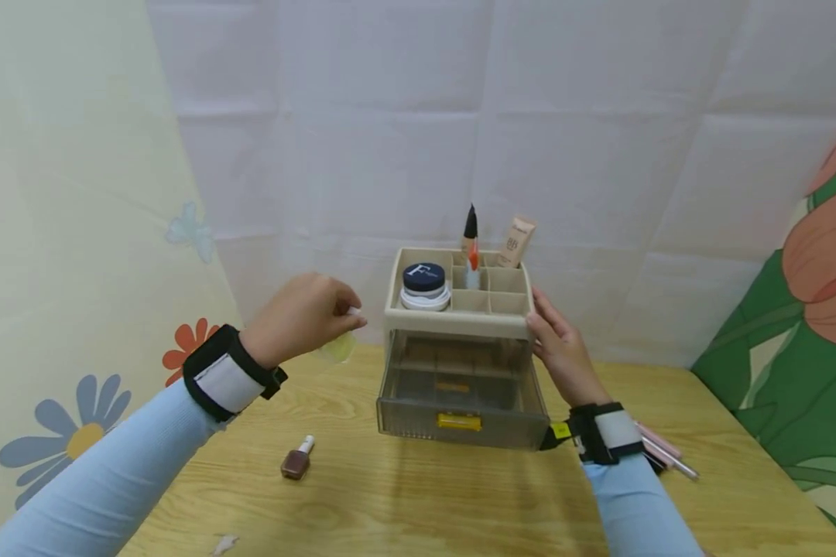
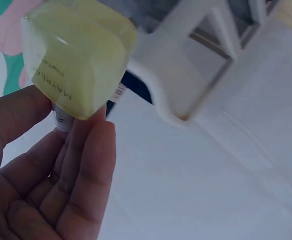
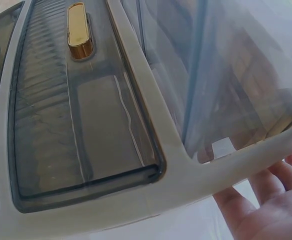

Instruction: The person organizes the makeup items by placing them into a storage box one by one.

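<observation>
A wood-grained table (image 1: 362,510) carries a beige organizer (image 1: 453,321), a brownish bottle (image 1: 296,464), slim pink sticks (image 1: 660,441) and a small whitish thing (image 1: 224,544)

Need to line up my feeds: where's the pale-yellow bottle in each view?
Head: center-left, below the left hand, left of the cream organizer.
Left wrist: large at upper left; the pale-yellow bottle is above the fingers.
Right wrist: not in it.
Shared landmark: the cream organizer, in all three.
</observation>
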{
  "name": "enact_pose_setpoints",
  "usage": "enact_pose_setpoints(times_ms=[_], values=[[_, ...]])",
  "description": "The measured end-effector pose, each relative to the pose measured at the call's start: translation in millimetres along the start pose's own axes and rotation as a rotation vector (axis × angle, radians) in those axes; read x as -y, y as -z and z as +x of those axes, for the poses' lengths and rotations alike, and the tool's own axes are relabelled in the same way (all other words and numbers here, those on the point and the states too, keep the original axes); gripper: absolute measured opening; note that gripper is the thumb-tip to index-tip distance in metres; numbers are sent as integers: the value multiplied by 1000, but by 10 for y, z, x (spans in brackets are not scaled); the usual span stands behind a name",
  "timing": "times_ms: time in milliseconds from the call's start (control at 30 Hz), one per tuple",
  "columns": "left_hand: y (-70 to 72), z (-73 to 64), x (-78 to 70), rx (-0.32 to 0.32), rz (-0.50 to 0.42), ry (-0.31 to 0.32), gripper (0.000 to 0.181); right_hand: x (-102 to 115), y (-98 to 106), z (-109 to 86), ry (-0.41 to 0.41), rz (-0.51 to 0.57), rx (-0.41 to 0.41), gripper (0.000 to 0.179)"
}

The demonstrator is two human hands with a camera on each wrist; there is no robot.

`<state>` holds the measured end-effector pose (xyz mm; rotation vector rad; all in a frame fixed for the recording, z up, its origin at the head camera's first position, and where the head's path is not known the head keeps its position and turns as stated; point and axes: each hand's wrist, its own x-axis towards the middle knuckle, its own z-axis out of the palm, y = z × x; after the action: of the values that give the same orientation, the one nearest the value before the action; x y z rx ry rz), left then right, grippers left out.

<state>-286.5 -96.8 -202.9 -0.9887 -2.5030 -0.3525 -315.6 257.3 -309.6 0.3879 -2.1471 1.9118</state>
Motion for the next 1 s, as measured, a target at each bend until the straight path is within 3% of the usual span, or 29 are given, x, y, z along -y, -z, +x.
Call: enact_pose_setpoints(times_ms=[167, 367, 500, 833, 1000], values=[[45, 298, -225, 66, -41, -21, 13, 8, -12, 1, -14, 25, -8, 63], [-21, 620, -454, 190, -82, -30, 18, 9, -29, -8, -19, 26, -17, 62], [-120, 808, -597, 261, -118, -22, 18, 15, -22, -15, -11, 29, -20, 62], [-477, 1114, -876, 344, -80, -24, 22, 0, -27, -1, -25, 22, -27, 62], [-639, 1229, -1007, 423, -147, 54, 19, -15, -41, 12, -22, 40, -33, 63]])
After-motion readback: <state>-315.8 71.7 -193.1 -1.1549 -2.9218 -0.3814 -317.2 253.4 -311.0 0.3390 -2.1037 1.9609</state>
